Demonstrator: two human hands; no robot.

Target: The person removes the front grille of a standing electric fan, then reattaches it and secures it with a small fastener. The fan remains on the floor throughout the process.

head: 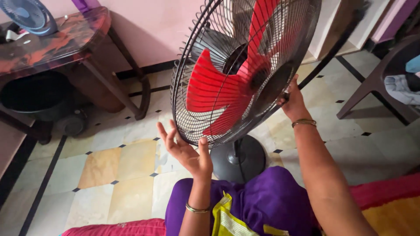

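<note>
**Single head view, looking down and forward**

One camera only, worn on the person's head, so no second view shares the scene. It faces down and forward over the lap, slightly tilted, and sits close: the pedestal fan [236,74] fills the upper centre and its grille is cut off by the top edge. Left hand [186,150] and right hand [292,102] enter from the bottom edge, forearms near the lens. Beyond them, tiled floor [109,170] stretches away to the pink wall [148,26]. Side table [57,39] at upper left, chair [385,83] at right edge, both partly cropped.
</note>
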